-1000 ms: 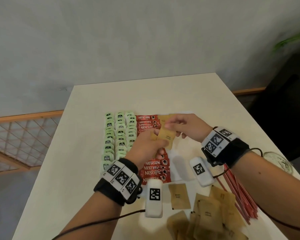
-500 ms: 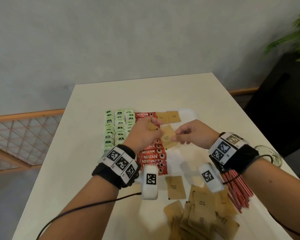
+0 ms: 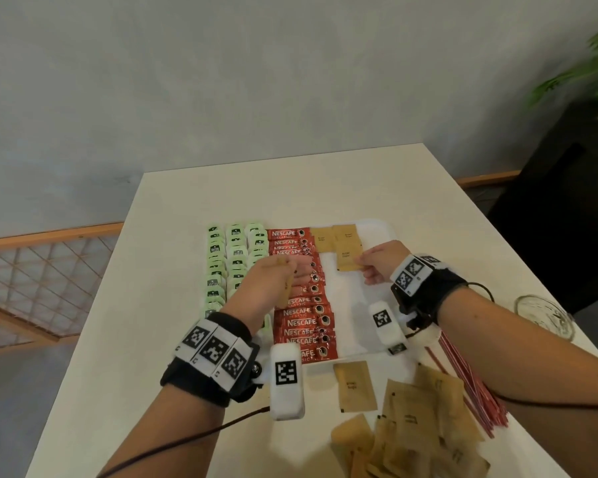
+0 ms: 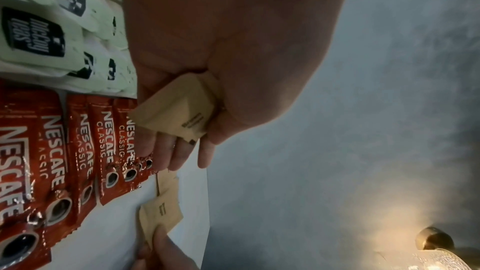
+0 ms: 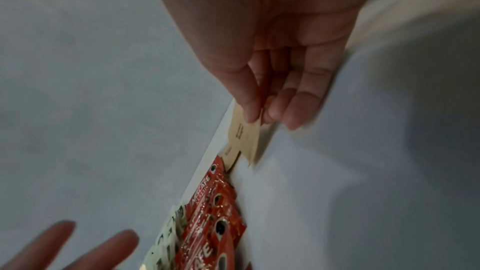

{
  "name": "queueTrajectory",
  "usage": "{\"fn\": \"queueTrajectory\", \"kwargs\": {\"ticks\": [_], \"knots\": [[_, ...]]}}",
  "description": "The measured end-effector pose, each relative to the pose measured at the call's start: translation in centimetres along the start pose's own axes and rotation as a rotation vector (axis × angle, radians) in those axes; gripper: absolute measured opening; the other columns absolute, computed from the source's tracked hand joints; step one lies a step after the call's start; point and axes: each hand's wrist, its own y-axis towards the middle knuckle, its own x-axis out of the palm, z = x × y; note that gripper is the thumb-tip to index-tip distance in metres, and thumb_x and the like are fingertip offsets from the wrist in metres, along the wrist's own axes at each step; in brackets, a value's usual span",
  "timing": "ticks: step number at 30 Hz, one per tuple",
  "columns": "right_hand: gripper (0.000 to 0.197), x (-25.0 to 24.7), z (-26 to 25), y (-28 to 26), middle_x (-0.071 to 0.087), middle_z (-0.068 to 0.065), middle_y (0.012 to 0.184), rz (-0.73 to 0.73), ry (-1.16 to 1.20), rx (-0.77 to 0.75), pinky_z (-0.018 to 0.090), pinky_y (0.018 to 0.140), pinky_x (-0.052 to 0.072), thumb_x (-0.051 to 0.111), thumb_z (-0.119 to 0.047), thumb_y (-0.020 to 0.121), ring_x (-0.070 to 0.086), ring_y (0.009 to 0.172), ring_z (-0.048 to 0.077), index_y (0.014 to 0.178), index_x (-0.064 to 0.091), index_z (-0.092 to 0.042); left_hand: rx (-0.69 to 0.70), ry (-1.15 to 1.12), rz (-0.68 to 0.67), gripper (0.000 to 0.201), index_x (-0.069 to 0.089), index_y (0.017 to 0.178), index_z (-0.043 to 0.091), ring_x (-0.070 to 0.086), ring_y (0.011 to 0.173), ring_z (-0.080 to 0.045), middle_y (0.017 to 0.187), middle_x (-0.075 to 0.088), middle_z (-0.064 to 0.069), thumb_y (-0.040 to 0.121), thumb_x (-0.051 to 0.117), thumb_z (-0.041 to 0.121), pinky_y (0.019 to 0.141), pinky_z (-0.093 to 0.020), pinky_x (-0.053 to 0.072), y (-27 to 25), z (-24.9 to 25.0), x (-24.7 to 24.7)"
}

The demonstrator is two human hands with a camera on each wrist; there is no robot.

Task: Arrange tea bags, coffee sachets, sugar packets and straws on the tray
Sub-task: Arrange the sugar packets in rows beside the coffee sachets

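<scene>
Right hand (image 3: 380, 262) pinches a brown sugar packet (image 3: 350, 259) by its near right corner, flat on the white tray (image 3: 377, 226), long axis running away from the person, overlapping the packet beyond it. Left hand (image 3: 273, 281) grips another sugar packet (image 4: 179, 108) on edge above the coffee sachets (image 3: 302, 315).

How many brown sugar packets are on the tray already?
3: two side by side at the tray's far edge, and one just nearer, pinched by the right hand. More may hide under the hands.
</scene>
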Motion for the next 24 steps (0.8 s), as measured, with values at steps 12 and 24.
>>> {"fn": "queueTrajectory", "kwargs": {"ticks": [12, 24], "knots": [[0.022, 2.6, -2.2, 2.6, 0.058, -0.006, 0.046, 0.085, -0.261, 0.042, 0.023, 0.049, 0.035, 0.074, -0.028, 0.084, 0.045, 0.046, 0.009, 0.077, 0.065, -0.01, 0.023, -0.25, 0.057, 0.029, 0.068, 0.116, 0.014, 0.068, 0.11, -0.024, 0.112, 0.074, -0.003, 0.105, 0.042, 0.019, 0.096, -0.041, 0.053, 1.2, -1.5, -1.5], [0.03, 1.7, -1.3, -0.5, 0.065, 0.004, 0.081, -0.051, -0.131, -0.234, 0.023, 0.049, 0.048, 0.068, -0.037, 0.087, 0.055, 0.051, 0.013, 0.097, 0.067, -0.008, 0.073, -0.224, -0.127, 0.039, 0.058, 0.134, 0.028, 0.054, 0.126, -0.007, 0.132, 0.063, 0.011, 0.106, 0.031, 0.036, 0.103, -0.033, 0.043, 1.6, -1.2, 0.5]]}}
